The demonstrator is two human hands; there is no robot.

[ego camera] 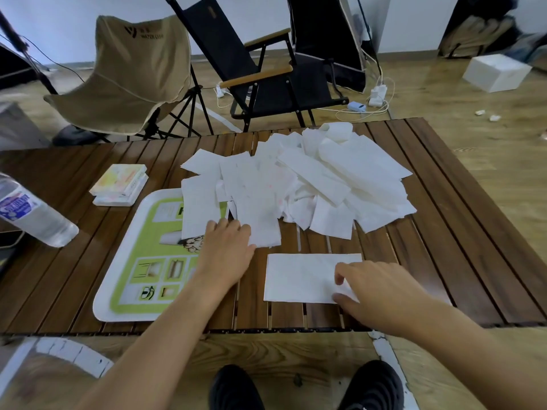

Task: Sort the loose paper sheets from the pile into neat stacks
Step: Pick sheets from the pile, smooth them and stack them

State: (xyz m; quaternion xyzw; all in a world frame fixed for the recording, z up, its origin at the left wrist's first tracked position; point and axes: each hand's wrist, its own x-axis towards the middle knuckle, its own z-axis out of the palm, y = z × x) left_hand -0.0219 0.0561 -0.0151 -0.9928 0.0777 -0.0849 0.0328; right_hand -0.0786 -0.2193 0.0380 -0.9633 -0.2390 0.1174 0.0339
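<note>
Now, head view, pile: the paper pile (310, 184) is sprawling across the slatted wooden table (444, 232) from its middle toward 1 o'clock. Its white sheets of differing sizes are lying crossed and overlapping, many of them long and narrow. A few are curling at the far end, and some are showing faint pink print.
Laid-out sheet: the laid-out sheet (302, 276), white and rectangular, is lying flat at the table's 5 o'clock, apart from the pile; whether others are lying under it cannot be told.
Left hand: the left hand (225, 247) is resting palm down with straight fingers on the sheets at the pile's 7 o'clock edge, gripping nothing.
Right hand: the right hand (376, 288) is pinching the laid-out sheet's near right corner between thumb and forefinger.
Tray: the white-and-green tray (130, 261) is lying at 8 o'clock, its far right corner sitting under the pile's sheets.
Edges: a plastic bottle (32, 211) is lying on its side at 9 o'clock, and small tissue packs (121, 184) are sitting stacked at 10 o'clock.
</note>
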